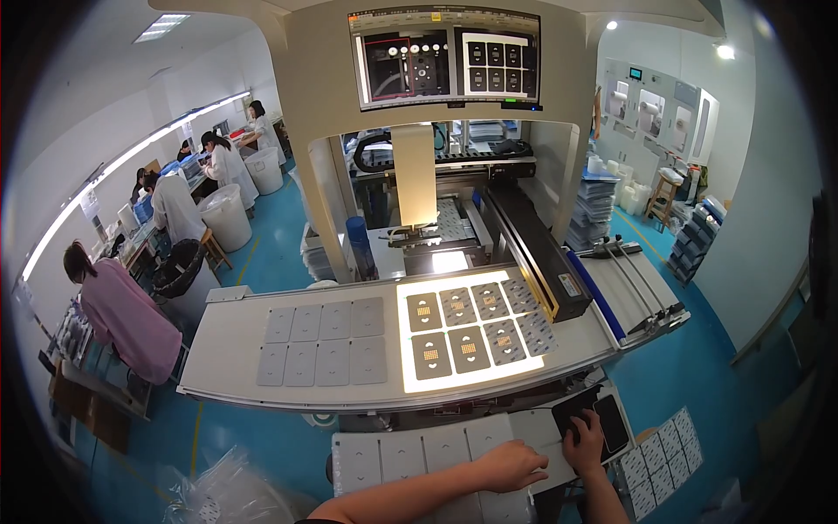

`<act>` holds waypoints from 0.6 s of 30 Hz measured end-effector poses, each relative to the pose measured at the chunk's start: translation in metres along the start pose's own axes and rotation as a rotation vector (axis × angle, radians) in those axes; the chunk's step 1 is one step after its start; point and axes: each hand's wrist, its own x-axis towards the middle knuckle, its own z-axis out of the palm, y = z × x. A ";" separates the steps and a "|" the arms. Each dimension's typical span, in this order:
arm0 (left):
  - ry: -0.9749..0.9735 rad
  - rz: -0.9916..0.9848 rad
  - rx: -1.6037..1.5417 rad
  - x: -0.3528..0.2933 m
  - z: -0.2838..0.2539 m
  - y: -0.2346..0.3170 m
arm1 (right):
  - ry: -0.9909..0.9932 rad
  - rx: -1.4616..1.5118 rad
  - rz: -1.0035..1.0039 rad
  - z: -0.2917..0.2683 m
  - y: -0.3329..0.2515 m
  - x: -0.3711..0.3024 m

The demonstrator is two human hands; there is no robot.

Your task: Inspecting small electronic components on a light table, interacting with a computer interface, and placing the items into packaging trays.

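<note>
My left hand (509, 465) is loosely closed, with the fingers curled and nothing visible in them. It hovers over or rests on a row of light grey panels (401, 457) on the lower surface; I cannot tell whether it touches them. My right hand (583, 444) lies with bent, spread fingers over a dark flat pad (574, 409). Anything under its palm is hidden. Just right of those fingers is a black phone (611, 423). On the machine bed above, a glowing light panel (447, 386) carries dark cards (430, 356) and patterned cards (530, 334).
More grey panels (332, 321) lie left on the machine bed (223, 354). A black gantry beam (532, 249) crosses its right side, below a monitor (447, 57). A patterned sheet (661, 463) sticks out at lower right, clear plastic (236, 489) at lower left. Several people work at left.
</note>
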 end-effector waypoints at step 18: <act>-0.003 -0.004 -0.001 0.000 0.003 -0.001 | 0.002 0.002 -0.035 -0.002 -0.004 0.002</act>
